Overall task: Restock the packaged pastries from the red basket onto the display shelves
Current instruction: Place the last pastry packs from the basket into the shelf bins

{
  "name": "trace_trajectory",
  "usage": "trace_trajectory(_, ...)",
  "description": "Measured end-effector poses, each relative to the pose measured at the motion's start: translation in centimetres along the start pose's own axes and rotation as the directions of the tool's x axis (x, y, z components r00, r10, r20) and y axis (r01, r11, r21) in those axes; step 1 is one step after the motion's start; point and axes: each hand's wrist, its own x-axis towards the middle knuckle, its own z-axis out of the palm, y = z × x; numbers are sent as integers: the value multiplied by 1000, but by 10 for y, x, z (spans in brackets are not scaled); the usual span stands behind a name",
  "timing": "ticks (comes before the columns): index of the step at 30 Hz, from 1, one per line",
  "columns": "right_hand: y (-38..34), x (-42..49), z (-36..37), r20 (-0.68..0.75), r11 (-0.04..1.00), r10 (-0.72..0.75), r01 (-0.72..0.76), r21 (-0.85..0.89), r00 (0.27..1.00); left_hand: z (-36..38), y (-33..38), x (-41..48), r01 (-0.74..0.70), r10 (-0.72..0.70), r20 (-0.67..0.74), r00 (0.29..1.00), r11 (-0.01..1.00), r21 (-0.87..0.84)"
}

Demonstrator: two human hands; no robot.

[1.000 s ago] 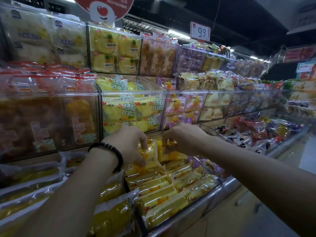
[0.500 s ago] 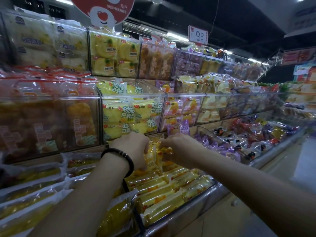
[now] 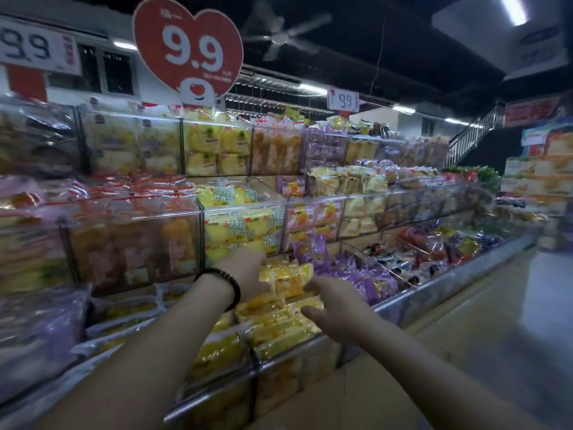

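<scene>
Left hand (image 3: 245,271) presses against the upright yellow pastry pack (image 3: 286,279) at the back of the lowest bin; my right hand (image 3: 333,301) hangs loose-fingered just beside it, gripping nothing. I should seat it squarely behind the flat row (image 3: 279,327). No red basket shows.

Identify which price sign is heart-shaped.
The big red 9.9 sign above the top shelf; the other two 9.9 signs are rectangular white cards.

This is a shop's snack aisle. Tiered display shelves (image 3: 403,305) hold packaged pastries (image 3: 245,225) under a heart-shaped 9.9 price sign (image 3: 189,48).
</scene>
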Motion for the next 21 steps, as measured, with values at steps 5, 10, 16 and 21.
trace_trajectory(5,-11,-88,5,-66,962,59,-38,270,996,-10,8,-102,-90,55,-211,976,983,-161)
trace_trajectory(10,-41,-155,35,-114,949,24,13,314,993,29,9,-198,-60,45,-252,967,997,-50)
trace_trajectory(16,-86,-163,62,-71,955,-82,98,281,994,85,-4,-219,130,-123,-47,991,972,195)
trace_trajectory(21,-115,-127,69,-18,968,-246,247,38,969,90,-7,-205,151,-147,-37,988,954,257)
